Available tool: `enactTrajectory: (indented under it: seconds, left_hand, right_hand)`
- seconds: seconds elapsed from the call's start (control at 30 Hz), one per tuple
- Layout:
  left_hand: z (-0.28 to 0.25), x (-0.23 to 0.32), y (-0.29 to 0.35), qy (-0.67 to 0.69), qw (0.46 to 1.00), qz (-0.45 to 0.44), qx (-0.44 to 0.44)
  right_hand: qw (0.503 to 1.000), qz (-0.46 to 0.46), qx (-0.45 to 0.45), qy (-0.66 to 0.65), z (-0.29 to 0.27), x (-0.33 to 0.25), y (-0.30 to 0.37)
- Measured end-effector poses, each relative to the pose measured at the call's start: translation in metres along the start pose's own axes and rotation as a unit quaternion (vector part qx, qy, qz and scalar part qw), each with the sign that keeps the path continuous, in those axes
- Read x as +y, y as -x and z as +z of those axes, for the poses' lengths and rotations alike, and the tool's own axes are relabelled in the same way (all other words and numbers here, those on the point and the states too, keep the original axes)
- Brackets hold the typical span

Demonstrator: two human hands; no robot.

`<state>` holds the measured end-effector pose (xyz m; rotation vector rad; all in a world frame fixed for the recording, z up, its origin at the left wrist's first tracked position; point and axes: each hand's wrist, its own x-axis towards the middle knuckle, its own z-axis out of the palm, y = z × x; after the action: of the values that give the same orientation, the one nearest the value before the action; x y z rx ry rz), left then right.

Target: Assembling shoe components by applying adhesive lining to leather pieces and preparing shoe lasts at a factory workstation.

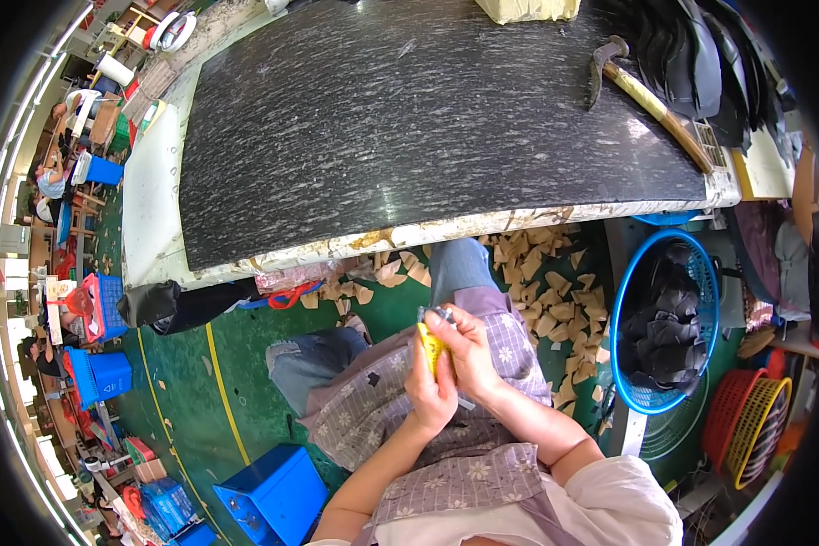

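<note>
Both of my hands meet above my lap, over the patterned apron (pixel 409 387). My left hand (pixel 429 391) is closed around a small yellow object (pixel 430 348) with dark marks and a grey-black top end. From the other side, the fingers of my right hand (pixel 471 350) close on its top end. Its exact kind is too small and covered to tell. Beyond my knees, a hammer (pixel 653 107) with a pale wooden handle lies on the right of the dark-topped workbench (pixel 409 118), out of my hands' touch.
Black sheet pieces (pixel 687 55) are piled at the bench's far right. A blue round basket (pixel 621 337) holds black pieces. Tan scraps (pixel 555 309) litter the green floor (pixel 177 364). A blue bin (pixel 278 496) stands at lower left. People sit at benches far left.
</note>
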<state>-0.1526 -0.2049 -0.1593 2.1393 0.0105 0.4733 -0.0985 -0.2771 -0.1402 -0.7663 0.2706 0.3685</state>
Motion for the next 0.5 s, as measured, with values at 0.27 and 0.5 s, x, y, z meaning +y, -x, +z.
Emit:
enactTrajectory:
  seconds: [0.27, 0.5]
  left_hand:
    - [0.000, 0.005, 0.007, 0.202, 0.965, -0.158, -0.059]
    - [-0.006, -0.044, -0.007, 0.257, 0.934, -0.248, -0.013]
  right_hand:
    - [0.990, 0.085, 0.004, 0.109, -0.036, -0.017, -0.014]
    - [0.973, 0.049, -0.092, 0.208, -0.045, 0.033, -0.013]
